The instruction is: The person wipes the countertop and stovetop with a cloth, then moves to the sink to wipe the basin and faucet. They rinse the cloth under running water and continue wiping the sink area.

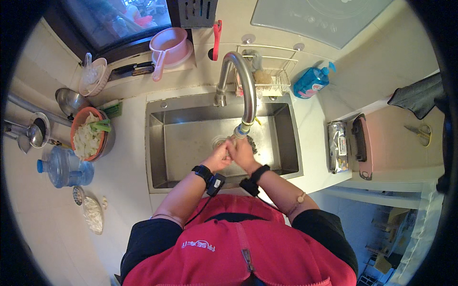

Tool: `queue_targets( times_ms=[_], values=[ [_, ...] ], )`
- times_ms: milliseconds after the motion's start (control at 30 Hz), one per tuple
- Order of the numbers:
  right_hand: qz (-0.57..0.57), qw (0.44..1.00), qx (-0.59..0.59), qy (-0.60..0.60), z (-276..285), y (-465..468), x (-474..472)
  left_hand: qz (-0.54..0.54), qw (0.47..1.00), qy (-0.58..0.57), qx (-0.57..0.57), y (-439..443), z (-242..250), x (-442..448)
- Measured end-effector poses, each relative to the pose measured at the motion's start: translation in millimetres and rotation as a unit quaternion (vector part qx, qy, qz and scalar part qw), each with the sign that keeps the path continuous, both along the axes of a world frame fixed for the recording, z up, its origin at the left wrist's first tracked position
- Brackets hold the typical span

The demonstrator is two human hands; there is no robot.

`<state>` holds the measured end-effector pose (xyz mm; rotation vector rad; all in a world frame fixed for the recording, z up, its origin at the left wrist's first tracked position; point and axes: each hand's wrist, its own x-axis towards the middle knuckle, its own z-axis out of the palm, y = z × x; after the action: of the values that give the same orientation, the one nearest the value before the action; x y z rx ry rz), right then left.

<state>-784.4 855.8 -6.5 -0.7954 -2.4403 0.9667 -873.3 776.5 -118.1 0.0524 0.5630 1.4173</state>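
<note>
My left hand (216, 158) and my right hand (244, 153) meet just under the spout end of a brushed-metal gooseneck faucet (249, 89). Their fingers overlap and are somewhat blurred, so whether anything small lies between them is hidden. Both are over a stainless steel sink (186, 153). A round drain (218, 141) shows partly behind my left hand. Past my right hand, a dark textured clump (252, 144) rests on the sink floor, partly covered. Farther back lies a small yellow-green scrap (258, 121).
Left of the sink, an orange basket of chopped pale vegetables (87, 139) stands by a clear blue water jug (69, 168). Behind are knives (132, 69), a pink dipper (169, 43) and a wire rack (268, 84). A blue soap bottle (310, 83) stands right, with a foil-like package (337, 146) nearer.
</note>
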Motion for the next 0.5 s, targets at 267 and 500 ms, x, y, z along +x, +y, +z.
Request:
queue_targets(
  times_ms=[267,500],
  values=[
    [-0.043,0.991,-0.125,0.006,4,-2,-1,0.007,0.981,0.06,-0.183,-10,44,1],
    [0.087,0.981,0.006,-0.172,-25,12,0,0.142,0.92,0.325,0.168,-7,33,5]
  ],
)
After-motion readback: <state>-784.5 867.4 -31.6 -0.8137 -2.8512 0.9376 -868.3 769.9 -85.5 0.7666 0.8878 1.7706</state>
